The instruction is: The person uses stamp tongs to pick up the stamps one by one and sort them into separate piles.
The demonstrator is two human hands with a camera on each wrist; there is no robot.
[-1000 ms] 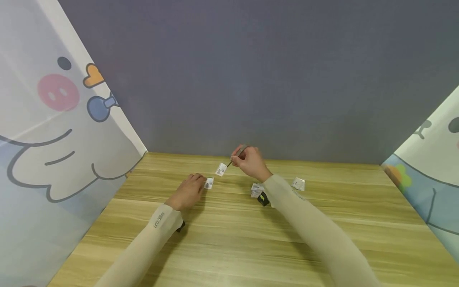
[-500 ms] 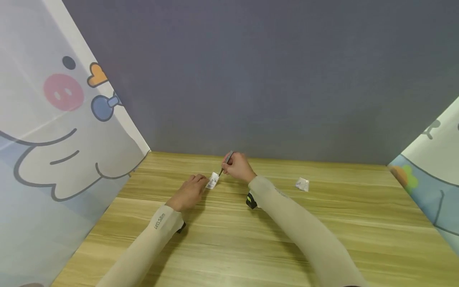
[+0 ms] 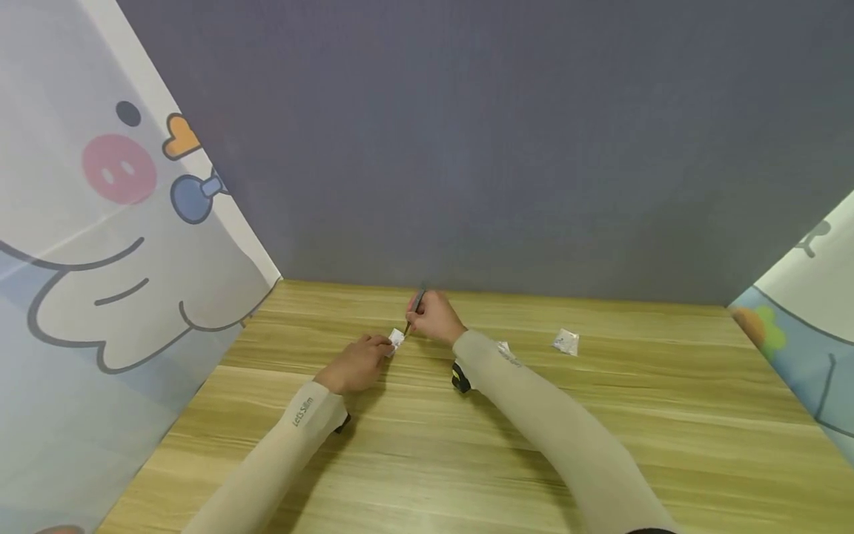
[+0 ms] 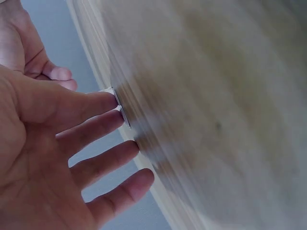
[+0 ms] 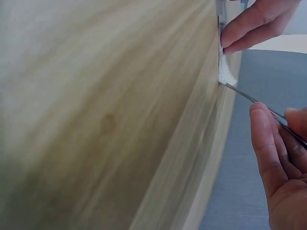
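A small white packet with dark print (image 3: 396, 338) lies on the wooden table, under the fingertips of my left hand (image 3: 356, 365). In the left wrist view the fingers of that hand (image 4: 103, 165) are extended, their tips at the table surface. My right hand (image 3: 437, 317) pinches slim metal tweezers (image 5: 242, 95) between thumb and fingers. The tweezers' tips meet the near corner of the packet (image 5: 226, 73) in the right wrist view. Whether another packet lies beneath this one cannot be seen.
Another clear-and-white packet (image 3: 565, 342) lies to the right on the table (image 3: 414, 460). Part of a packet (image 3: 503, 346) shows beyond my right sleeve (image 3: 534, 393), which covers the rest. A grey panel (image 3: 467, 148) rises behind the table's far edge.
My right hand has moved left and nearer with the tweezers, bringing the packet down beside my left hand, over where another packet lay. My left fingertips now rest on it.
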